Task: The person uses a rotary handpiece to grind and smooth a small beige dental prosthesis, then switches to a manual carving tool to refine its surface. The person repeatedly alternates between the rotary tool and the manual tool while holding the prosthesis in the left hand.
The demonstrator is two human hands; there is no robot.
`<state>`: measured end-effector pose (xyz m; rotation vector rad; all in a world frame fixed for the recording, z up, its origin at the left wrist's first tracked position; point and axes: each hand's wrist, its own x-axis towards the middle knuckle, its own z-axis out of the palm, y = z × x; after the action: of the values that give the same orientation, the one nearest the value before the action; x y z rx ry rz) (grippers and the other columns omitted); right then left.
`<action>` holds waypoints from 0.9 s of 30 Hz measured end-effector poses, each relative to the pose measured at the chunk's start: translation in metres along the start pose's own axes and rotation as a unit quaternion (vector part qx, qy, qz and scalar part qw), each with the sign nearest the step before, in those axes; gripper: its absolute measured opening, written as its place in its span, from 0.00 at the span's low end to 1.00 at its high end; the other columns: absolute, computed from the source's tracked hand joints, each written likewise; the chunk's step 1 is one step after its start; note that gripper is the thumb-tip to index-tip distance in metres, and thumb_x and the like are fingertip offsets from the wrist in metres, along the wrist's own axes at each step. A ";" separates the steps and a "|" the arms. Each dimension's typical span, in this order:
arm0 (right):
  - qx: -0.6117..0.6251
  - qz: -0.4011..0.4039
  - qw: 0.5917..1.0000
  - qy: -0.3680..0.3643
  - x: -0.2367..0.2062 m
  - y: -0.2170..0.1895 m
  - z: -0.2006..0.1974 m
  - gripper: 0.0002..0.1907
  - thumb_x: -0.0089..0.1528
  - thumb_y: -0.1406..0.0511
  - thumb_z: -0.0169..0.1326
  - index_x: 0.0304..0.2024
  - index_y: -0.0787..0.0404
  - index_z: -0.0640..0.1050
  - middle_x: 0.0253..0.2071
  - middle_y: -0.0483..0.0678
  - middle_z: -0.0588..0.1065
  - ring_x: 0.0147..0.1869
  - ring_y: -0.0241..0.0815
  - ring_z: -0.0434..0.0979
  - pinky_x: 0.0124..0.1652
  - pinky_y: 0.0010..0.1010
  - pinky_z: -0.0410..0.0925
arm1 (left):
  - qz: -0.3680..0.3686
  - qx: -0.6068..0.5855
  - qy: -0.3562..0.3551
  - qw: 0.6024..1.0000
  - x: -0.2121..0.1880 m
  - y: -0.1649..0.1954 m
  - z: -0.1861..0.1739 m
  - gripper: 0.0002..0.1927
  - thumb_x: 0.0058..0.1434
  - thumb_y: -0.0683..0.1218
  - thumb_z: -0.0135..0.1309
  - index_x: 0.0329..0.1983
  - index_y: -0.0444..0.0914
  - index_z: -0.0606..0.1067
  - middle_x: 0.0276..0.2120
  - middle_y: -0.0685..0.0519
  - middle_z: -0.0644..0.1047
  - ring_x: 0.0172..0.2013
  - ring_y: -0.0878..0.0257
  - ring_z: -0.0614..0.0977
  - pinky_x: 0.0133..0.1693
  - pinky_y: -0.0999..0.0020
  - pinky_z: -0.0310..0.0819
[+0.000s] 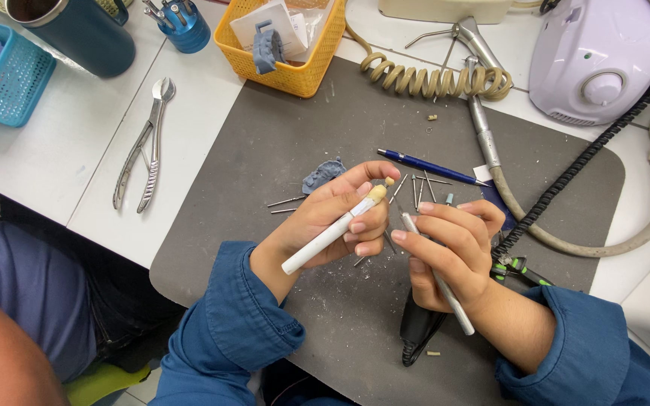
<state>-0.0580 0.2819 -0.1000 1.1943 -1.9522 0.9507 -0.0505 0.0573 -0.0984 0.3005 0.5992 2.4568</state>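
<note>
Fingers of the left hand (332, 218) are pinching a white stick (330, 234) whose tan tip is pointing up-right, toward the right hand (449, 256), which is gripping a slim white tool (445, 289) angled up-left, tips nearly meeting.

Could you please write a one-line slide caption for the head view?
Left hand holds a white stick; right hand holds a slim white tool above a grey mat.
</note>
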 end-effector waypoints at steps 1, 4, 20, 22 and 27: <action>-0.002 0.003 1.000 0.001 0.000 0.000 0.000 0.13 0.60 0.68 0.55 0.47 0.56 0.80 0.46 0.47 0.78 0.56 0.46 0.76 0.57 0.43 0.57 | 0.000 0.002 0.001 1.000 0.000 0.000 0.000 0.18 0.80 0.47 0.40 0.69 0.38 0.59 0.29 0.57 0.65 0.28 0.70 0.66 0.34 0.71 0.69; -0.001 -0.001 1.000 -0.001 0.000 0.000 0.000 0.12 0.60 0.69 0.55 0.47 0.56 0.80 0.46 0.47 0.77 0.56 0.46 0.76 0.57 0.43 0.57 | 0.003 -0.022 0.004 1.000 0.002 -0.001 0.000 0.18 0.81 0.51 0.39 0.67 0.38 0.60 0.28 0.57 0.66 0.27 0.70 0.66 0.34 0.71 0.69; 0.017 0.001 1.000 -0.005 0.000 0.001 -0.001 0.14 0.59 0.68 0.54 0.47 0.56 0.80 0.46 0.46 0.77 0.56 0.46 0.76 0.57 0.44 0.57 | 0.020 0.060 0.066 0.996 0.001 -0.001 0.002 0.16 0.79 0.50 0.41 0.63 0.35 0.64 0.26 0.52 0.70 0.23 0.71 0.68 0.29 0.71 0.70; 0.019 -0.002 1.000 -0.006 0.000 0.002 0.000 0.13 0.59 0.68 0.54 0.47 0.56 0.80 0.46 0.46 0.77 0.56 0.46 0.76 0.57 0.43 0.57 | 0.020 0.065 0.061 0.996 0.002 -0.001 0.003 0.15 0.79 0.49 0.40 0.62 0.35 0.64 0.25 0.52 0.70 0.22 0.70 0.68 0.28 0.71 0.70; 0.015 0.005 1.000 -0.003 0.000 0.001 -0.001 0.13 0.59 0.68 0.55 0.47 0.56 0.80 0.46 0.46 0.78 0.55 0.46 0.77 0.57 0.43 0.57 | 0.015 0.063 0.058 0.996 0.001 -0.002 0.003 0.14 0.80 0.49 0.39 0.60 0.36 0.64 0.23 0.53 0.69 0.21 0.70 0.67 0.27 0.72 0.69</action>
<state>-0.0590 0.2826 -0.0997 1.2068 -1.9573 0.9862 -0.0499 0.0604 -0.0964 0.2192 0.8072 2.4830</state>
